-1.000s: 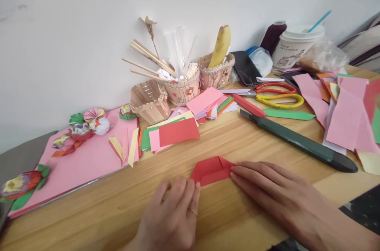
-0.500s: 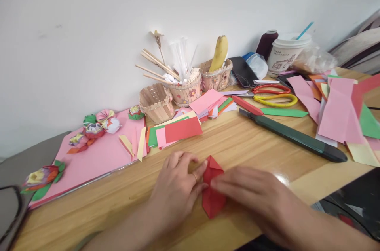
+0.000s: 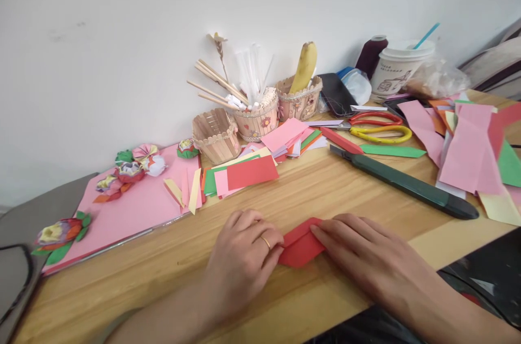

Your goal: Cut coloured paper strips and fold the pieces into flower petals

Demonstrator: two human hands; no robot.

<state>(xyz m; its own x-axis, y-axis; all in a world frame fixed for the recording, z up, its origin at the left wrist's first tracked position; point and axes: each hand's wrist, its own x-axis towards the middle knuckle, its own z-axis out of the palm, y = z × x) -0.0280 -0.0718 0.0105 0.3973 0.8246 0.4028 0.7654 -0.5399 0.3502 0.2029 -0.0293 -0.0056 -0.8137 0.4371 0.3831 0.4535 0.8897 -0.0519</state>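
Note:
A folded piece of red paper (image 3: 302,243) lies on the wooden table between my two hands, with a crease running along its length. My left hand (image 3: 247,249), which wears a ring, pinches the paper's left end between thumb and fingers. At the right end, my right hand (image 3: 364,254) has its fingers pressed together on the paper; its thumb is largely hidden. Just beyond lies a stack of coloured paper strips (image 3: 252,171) with a red one on top.
A green utility knife (image 3: 407,184) lies right of my hands, near scissors (image 3: 380,135) with red and yellow handles. Wooden baskets (image 3: 215,138) stand along the wall. Paper flowers (image 3: 130,171) sit on pink sheets (image 3: 142,214) at left. Paper scraps (image 3: 468,154) are heaped at right.
The red paper has turned from pointing away from me to lying nearly sideways. My right hand has shifted to its right end, while my left hand stays at the left.

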